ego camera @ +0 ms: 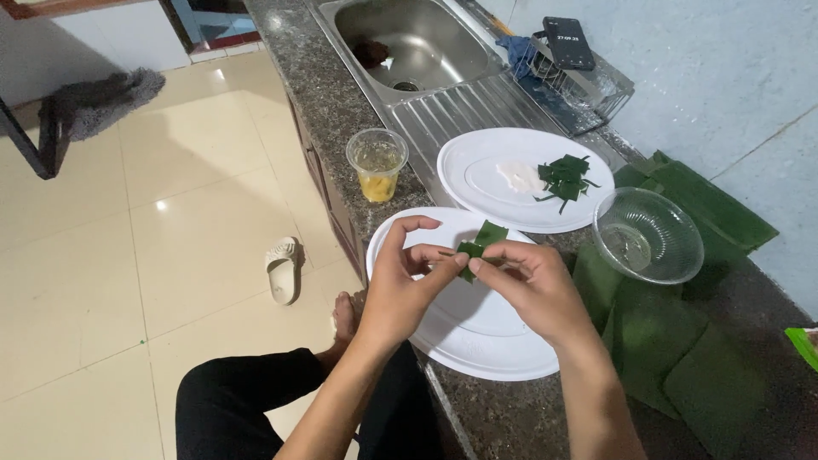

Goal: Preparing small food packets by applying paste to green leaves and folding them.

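Both hands meet over a white plate at the counter's front edge. My left hand and my right hand pinch a small folded strip of green leaf between their fingertips. The leaf piece hangs just above the plate. A second white plate farther back carries a small pile of cut leaf pieces and a white smear.
A clear glass bowl sits on large banana leaves to the right. A plastic cup with yellow contents stands by the steel sink. A dish rack with a phone is behind. A slipper lies on the tiled floor.
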